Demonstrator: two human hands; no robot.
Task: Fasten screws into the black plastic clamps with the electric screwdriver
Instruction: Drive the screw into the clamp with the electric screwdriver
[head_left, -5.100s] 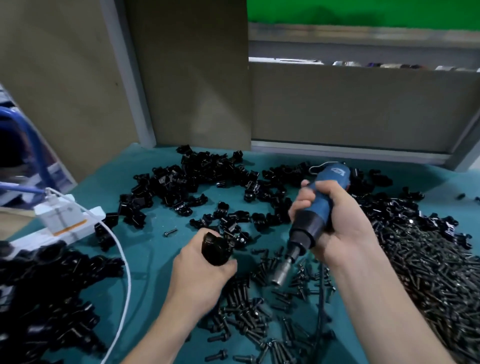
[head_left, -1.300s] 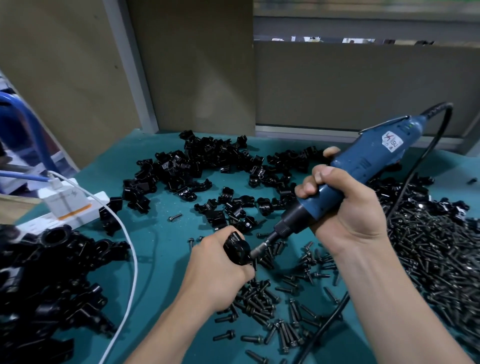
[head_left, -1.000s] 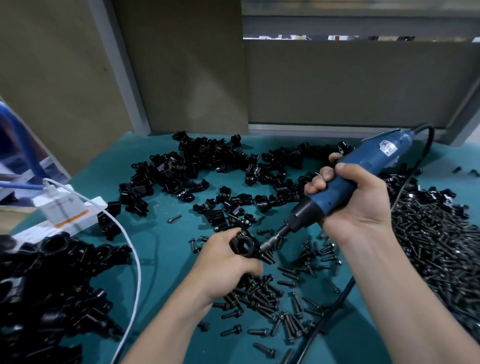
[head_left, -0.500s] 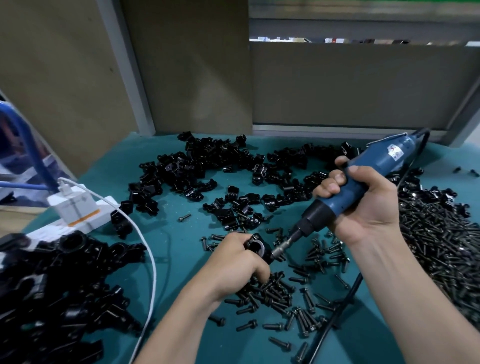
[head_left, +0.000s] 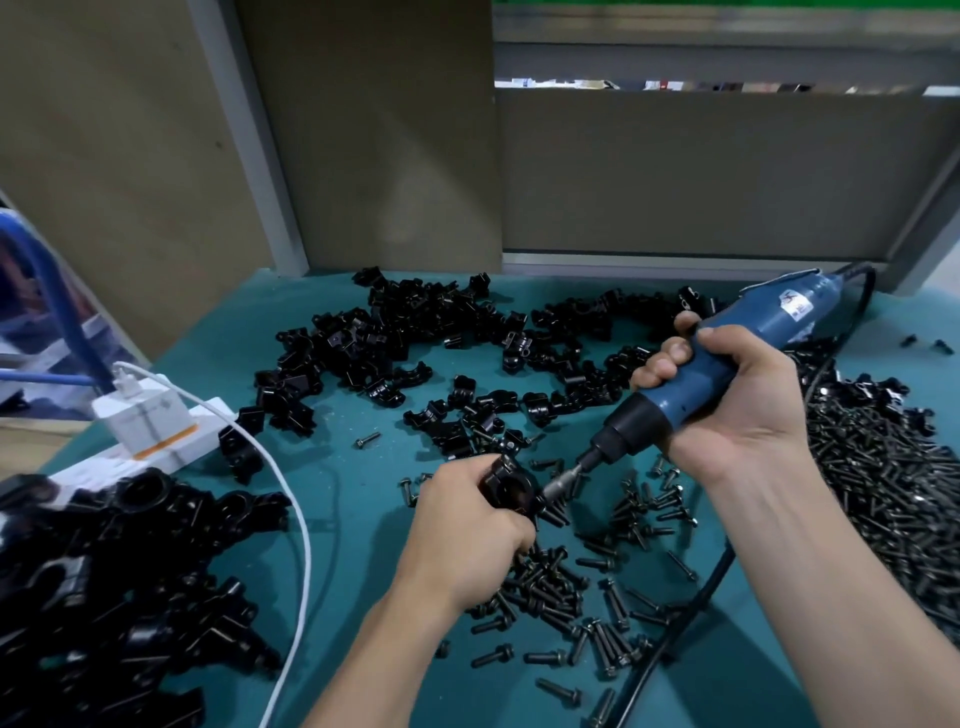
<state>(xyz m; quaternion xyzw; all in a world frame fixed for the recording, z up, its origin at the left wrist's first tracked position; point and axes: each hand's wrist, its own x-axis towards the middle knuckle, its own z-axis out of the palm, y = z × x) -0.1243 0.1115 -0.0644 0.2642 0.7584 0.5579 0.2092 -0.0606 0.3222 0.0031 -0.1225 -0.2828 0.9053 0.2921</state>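
Note:
My left hand (head_left: 467, 535) grips a black plastic clamp (head_left: 506, 486) just above the teal table (head_left: 337, 499), its round bore facing up. My right hand (head_left: 737, 410) is wrapped round the blue electric screwdriver (head_left: 727, 358), which slants down to the left. The screwdriver's metal bit (head_left: 563, 480) meets the right side of the clamp. The screw at the bit's tip is hidden by the clamp and bit.
Loose black clamps (head_left: 415, 332) lie scattered at the back. A big heap of black screws (head_left: 893, 499) fills the right; more screws (head_left: 571, 587) lie under my hands. Assembled clamps (head_left: 104, 582) pile at the left beside a white power strip (head_left: 150, 421) and white cable (head_left: 298, 519). The screwdriver's black cord (head_left: 691, 603) trails forward.
The clamp and screwdriver stay joined, the bit still pressed into the clamp's right side. Five seconds ago the screwdriver stood apart from the clamp, pointing down at the screws.

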